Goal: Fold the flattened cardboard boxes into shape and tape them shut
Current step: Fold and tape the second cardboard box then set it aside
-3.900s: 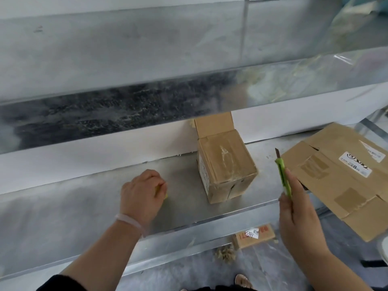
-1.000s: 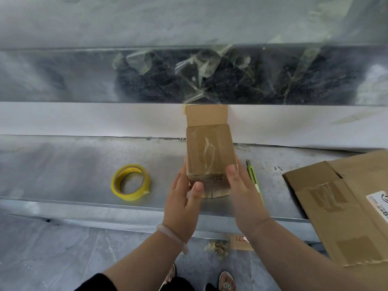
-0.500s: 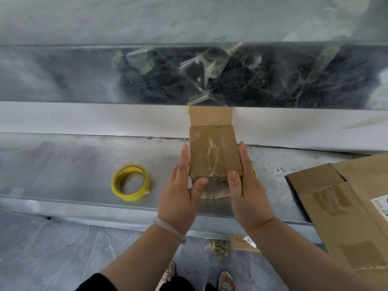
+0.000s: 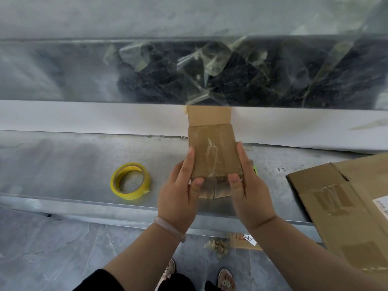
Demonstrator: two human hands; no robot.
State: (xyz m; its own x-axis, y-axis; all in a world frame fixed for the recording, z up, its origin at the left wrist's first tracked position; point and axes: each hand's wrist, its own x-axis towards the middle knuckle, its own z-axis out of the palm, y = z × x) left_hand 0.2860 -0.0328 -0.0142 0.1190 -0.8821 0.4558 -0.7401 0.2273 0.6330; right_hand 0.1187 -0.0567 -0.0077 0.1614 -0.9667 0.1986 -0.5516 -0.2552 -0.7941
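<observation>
Box (image 4: 213, 152) stands on the metal bench (image 4: 63, 160), its top face taped and its far flap upright. The left hand (image 4: 178, 198) and right hand (image 4: 249, 194) clasp its two sides, fingers straight along them and thumbs bent over the near top edge. A tape roll (image 4: 131, 195) lies well left, and flat cardboard (image 4: 346, 198) lies right.

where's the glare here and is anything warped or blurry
Head view: even light; a glare streak on the clear tape over the small box; the lens bows the back edge of the metal shelf; the upper left looks smeared, the tape roll sharp.
</observation>
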